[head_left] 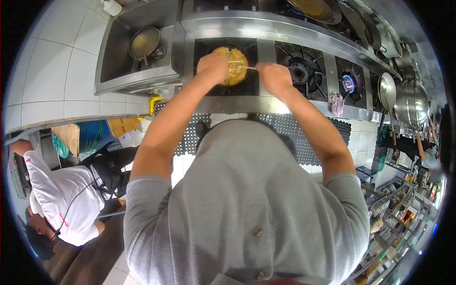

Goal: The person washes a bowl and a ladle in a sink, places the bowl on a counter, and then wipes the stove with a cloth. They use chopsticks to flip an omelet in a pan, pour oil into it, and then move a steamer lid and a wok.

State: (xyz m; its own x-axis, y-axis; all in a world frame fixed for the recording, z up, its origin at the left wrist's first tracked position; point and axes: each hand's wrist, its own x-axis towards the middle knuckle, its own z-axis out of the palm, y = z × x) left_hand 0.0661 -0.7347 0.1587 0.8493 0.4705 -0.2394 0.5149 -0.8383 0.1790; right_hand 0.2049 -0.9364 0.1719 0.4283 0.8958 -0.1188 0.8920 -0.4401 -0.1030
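A round golden-brown food (236,75) lies over a dark burner area of the steel stove. At its upper left, my left hand (213,65) is closed on a thin pale utensil that reaches over the food. From the right, my right hand (274,77) grips another thin utensil (249,68), whose tip touches or overlaps the food's right part. Both hands are closed, and the exact kind of utensil is too small to tell.
Right of my hands are an unlit burner (299,72), a lit blue flame (349,83), a cloth (336,103) and steel pots (411,103). A pan (144,42) sits in the sink at left. A person in white (66,199) is at lower left.
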